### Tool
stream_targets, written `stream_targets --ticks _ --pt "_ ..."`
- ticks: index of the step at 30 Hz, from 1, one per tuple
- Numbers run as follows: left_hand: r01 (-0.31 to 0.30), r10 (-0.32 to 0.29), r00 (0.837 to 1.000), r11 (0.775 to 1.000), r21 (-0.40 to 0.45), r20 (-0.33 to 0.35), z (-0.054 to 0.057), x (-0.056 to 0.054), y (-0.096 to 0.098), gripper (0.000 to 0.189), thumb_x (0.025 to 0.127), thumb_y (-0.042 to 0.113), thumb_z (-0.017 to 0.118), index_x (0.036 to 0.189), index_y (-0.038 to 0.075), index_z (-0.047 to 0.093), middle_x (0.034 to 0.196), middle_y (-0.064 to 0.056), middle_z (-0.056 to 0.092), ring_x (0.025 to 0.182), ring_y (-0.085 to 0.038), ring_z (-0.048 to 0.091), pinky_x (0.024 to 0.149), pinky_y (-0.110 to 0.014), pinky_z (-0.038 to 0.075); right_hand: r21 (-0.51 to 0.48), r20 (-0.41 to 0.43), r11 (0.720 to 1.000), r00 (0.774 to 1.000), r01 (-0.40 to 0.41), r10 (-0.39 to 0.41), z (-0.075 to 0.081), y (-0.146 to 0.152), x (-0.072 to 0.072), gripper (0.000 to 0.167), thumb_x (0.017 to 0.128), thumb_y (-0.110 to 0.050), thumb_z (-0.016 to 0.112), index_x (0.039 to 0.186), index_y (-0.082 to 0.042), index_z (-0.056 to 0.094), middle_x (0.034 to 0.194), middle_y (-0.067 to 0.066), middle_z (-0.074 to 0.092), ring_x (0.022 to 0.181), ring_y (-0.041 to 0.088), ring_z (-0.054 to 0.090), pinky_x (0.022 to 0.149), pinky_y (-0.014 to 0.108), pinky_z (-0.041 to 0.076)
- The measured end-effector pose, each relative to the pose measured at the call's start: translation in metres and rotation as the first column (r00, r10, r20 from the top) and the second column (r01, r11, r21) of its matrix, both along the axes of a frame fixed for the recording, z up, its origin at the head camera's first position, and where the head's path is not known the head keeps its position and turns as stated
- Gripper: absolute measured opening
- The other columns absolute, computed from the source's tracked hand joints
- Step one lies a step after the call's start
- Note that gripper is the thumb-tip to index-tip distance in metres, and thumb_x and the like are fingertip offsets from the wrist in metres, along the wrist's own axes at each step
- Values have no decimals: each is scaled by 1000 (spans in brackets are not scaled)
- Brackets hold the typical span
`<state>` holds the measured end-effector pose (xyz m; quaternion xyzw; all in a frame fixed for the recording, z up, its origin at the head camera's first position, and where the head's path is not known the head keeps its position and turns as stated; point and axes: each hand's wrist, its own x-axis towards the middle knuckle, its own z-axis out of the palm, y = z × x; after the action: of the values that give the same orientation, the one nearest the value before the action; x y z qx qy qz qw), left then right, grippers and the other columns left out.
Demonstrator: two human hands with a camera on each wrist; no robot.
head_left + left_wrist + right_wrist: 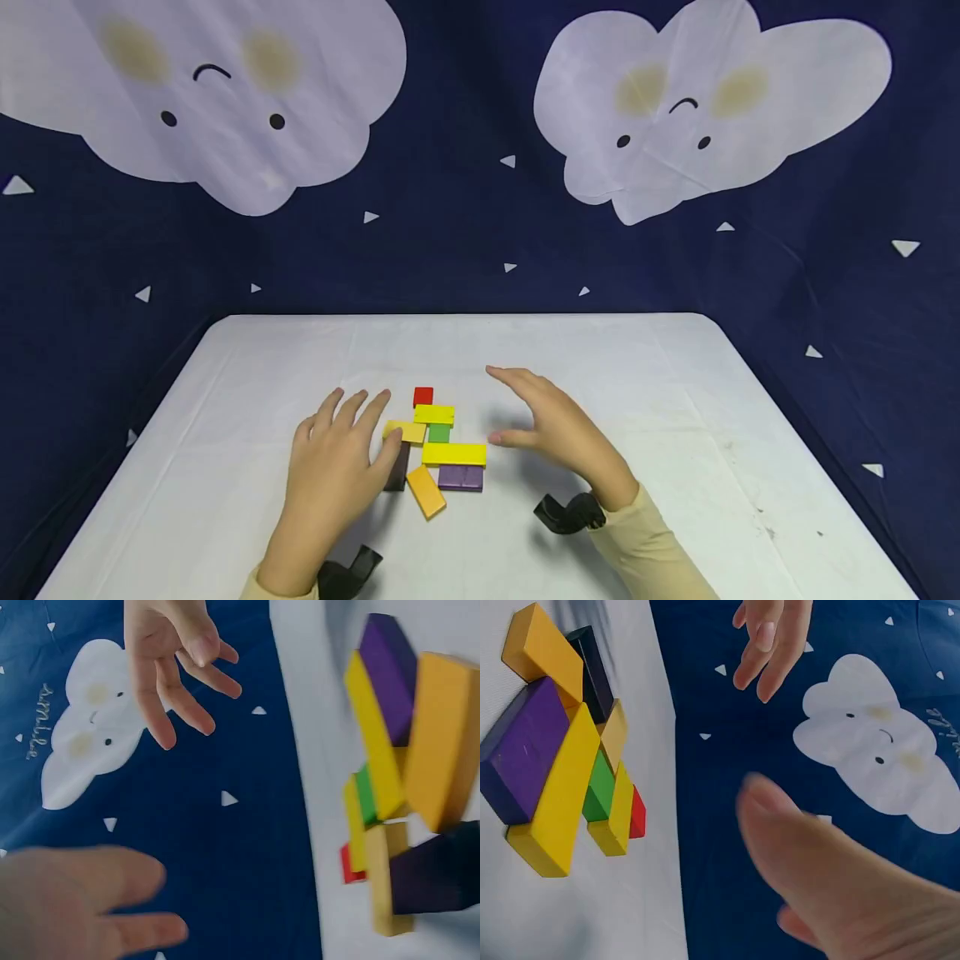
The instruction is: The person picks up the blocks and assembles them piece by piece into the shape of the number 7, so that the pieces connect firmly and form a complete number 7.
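Note:
Several coloured blocks lie together in the middle of the white table. A red block [423,397] is farthest back, with a short yellow block [434,415] and a green block [438,433] in front of it. A pale yellow block [405,431] lies left of the green one, above a black block [397,471]. Nearer are a long yellow block [453,454], a purple block [461,478] and a slanted orange block [426,492]. My left hand [333,467] hovers left of them, fingers spread, its thumb overlapping the pale yellow block. My right hand [562,425] is apart on the right, holding nothing.
The white table [735,500] has rounded far corners. Behind it hangs a dark blue cloth [450,258] printed with clouds and small triangles. A black strap [570,512] sits at the right wrist, another black strap [348,573] at the left.

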<state>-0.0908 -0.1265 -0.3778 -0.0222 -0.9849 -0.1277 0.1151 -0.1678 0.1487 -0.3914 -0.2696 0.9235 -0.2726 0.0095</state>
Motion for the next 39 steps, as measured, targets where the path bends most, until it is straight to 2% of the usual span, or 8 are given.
stream_targets --ticks 3,8,15,20,29,32,39 --pt "29 -29 1000 999 27 -6 -8 -1 -2 53 95 42 58 142 18 55 140 -14 57 139 -42 39 103 -65 35 -21 92 996 991 -91 92 -6 -1 -4 88 76 -38 86 151 -31 41 149 -9 47 136 20 48 112 43 40" --pt "71 -69 997 996 54 -33 -26 0 -3 51 93 44 62 136 16 60 132 -8 63 133 -37 46 99 -59 38 -74 206 979 958 -190 201 -16 -3 -12 86 74 -37 87 148 -32 45 147 -14 48 134 24 48 111 43 40" --pt "102 -99 994 993 60 -52 -50 4 1 50 90 47 66 130 18 64 126 -3 66 126 -30 51 97 -54 39 -93 230 955 927 -283 297 -30 -7 -20 80 73 -30 88 143 -30 51 143 -16 50 133 11 42 112 42 36" --pt "121 -117 991 991 53 -69 -64 9 4 54 83 48 73 126 17 66 122 -2 67 122 -29 53 94 -53 40 -94 243 927 894 -364 376 -37 -11 -22 77 72 -30 88 141 -25 54 140 -13 51 130 12 40 111 42 35" --pt "133 -132 991 989 58 -18 -80 14 6 72 71 70 74 124 22 68 125 6 61 122 -22 50 93 -49 33 -64 343 892 830 -447 440 -46 -21 -23 69 71 -35 88 134 -36 59 152 -6 39 142 18 28 117 53 25" --pt "140 -140 990 988 65 0 -83 15 7 73 67 73 75 121 23 69 126 6 60 122 -21 48 92 -50 32 -29 350 885 824 -465 445 -46 -23 -23 62 72 -36 88 130 -36 63 154 -5 37 144 19 27 117 54 23" --pt "160 -162 986 985 66 37 -86 16 9 69 68 71 75 117 23 71 132 2 56 124 -22 44 90 -46 30 44 338 881 837 -471 431 -48 -26 -24 58 74 -35 87 127 -42 65 154 -8 36 144 17 26 117 51 23"
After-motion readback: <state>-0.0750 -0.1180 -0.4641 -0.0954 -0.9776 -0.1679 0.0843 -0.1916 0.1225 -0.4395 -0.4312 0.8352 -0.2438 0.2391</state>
